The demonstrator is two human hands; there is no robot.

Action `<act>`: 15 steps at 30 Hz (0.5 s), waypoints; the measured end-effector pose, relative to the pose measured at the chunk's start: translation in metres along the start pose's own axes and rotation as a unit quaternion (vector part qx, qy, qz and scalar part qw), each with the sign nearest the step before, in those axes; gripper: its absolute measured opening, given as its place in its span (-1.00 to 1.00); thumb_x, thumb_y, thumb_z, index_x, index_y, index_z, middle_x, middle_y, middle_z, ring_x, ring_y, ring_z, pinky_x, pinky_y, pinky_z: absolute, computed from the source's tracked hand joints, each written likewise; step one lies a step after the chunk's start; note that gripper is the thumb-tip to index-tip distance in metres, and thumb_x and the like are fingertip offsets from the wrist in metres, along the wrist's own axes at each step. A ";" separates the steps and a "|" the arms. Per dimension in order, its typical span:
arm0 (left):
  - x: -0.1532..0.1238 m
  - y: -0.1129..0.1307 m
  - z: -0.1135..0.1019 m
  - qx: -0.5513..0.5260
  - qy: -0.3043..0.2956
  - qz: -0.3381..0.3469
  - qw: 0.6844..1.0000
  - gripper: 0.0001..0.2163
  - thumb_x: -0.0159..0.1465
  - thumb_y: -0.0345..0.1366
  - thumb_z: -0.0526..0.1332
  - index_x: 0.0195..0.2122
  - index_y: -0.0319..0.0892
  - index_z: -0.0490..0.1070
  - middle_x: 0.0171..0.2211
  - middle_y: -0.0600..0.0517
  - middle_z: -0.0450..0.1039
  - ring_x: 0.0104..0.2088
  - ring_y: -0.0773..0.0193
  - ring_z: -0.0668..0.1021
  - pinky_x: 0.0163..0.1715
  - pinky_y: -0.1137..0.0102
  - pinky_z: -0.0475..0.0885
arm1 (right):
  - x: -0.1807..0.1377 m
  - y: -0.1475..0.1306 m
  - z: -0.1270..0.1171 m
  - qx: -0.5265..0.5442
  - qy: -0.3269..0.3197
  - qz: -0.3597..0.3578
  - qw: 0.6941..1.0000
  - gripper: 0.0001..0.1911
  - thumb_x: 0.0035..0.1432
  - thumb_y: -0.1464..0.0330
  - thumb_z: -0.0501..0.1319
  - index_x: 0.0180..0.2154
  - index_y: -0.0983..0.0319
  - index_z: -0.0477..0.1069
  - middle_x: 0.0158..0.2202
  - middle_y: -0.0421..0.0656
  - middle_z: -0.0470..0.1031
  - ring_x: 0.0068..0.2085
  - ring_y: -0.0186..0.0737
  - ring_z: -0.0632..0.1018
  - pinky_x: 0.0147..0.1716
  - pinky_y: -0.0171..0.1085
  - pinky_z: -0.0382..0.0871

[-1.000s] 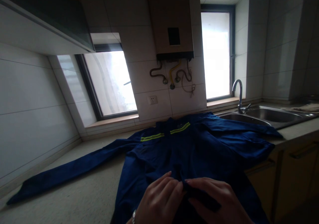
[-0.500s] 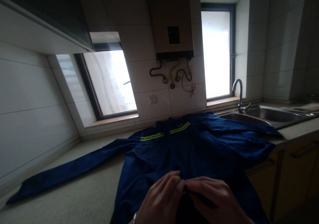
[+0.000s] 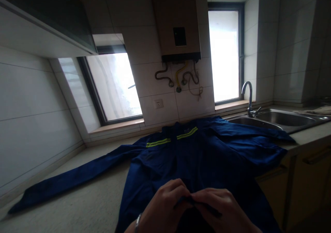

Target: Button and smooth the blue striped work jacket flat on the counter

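Note:
A dark blue work jacket (image 3: 207,153) with yellow-green reflective stripes lies spread flat on the kitchen counter (image 3: 85,198), one sleeve stretched far to the left. My left hand (image 3: 162,209) and my right hand (image 3: 219,209) meet at the jacket's front near its lower middle. Both have fingers curled and pinch the fabric edge between them. A bracelet shows on my left wrist.
A steel double sink (image 3: 274,119) with a tall faucet (image 3: 248,96) sits at the right. A wall-mounted water heater (image 3: 178,22) with hoses hangs above a socket (image 3: 158,104). Two windows flank it. An upper cabinet (image 3: 43,26) juts out at left.
Both hands have curled tighter and drawn together on the jacket's front edge; the fingers that lay flatter a second ago now pinch the fabric. The jacket has not shifted.

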State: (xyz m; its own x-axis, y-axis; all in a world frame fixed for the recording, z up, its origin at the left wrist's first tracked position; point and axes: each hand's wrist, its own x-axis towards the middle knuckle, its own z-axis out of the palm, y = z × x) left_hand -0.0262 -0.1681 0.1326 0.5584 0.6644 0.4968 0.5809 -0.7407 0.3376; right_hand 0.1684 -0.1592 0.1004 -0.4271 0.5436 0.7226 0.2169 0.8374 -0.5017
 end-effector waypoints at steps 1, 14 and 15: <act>0.000 0.000 0.000 0.001 -0.001 -0.001 1.000 -0.92 0.21 -0.47 0.19 -0.32 -0.16 0.40 -0.36 0.07 0.45 -0.34 0.38 0.51 -0.33 0.57 0.42 | 0.001 0.000 0.000 0.002 -0.002 0.000 1.000 -0.80 0.20 0.43 0.12 -0.19 0.26 0.50 -0.29 -0.13 0.59 -0.30 -0.34 0.60 -0.28 -0.52 0.46; -0.001 0.004 0.001 0.020 -0.003 0.020 1.000 -0.88 0.22 -0.52 0.11 -0.34 -0.16 0.34 -0.35 0.05 0.45 -0.33 0.35 0.49 -0.29 0.50 0.41 | 0.002 0.004 0.004 0.000 0.017 -0.059 0.998 -0.78 0.24 0.44 0.07 -0.16 0.25 0.47 -0.29 -0.10 0.59 -0.27 -0.32 0.60 -0.26 -0.49 0.47; 0.000 0.005 0.000 0.023 -0.002 0.019 1.000 -0.88 0.22 -0.52 0.10 -0.34 -0.16 0.34 -0.35 0.05 0.46 -0.32 0.35 0.49 -0.27 0.50 0.41 | 0.002 0.005 0.006 0.000 0.015 -0.062 0.998 -0.77 0.24 0.44 0.06 -0.16 0.24 0.46 -0.30 -0.10 0.59 -0.28 -0.33 0.59 -0.26 -0.49 0.47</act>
State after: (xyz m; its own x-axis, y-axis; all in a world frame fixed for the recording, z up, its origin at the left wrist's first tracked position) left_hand -0.0235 -0.1721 0.1339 0.5830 0.6357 0.5060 0.5856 -0.7604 0.2807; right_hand 0.1638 -0.1541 0.0963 -0.4243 0.4367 0.7933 0.1634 0.8985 -0.4073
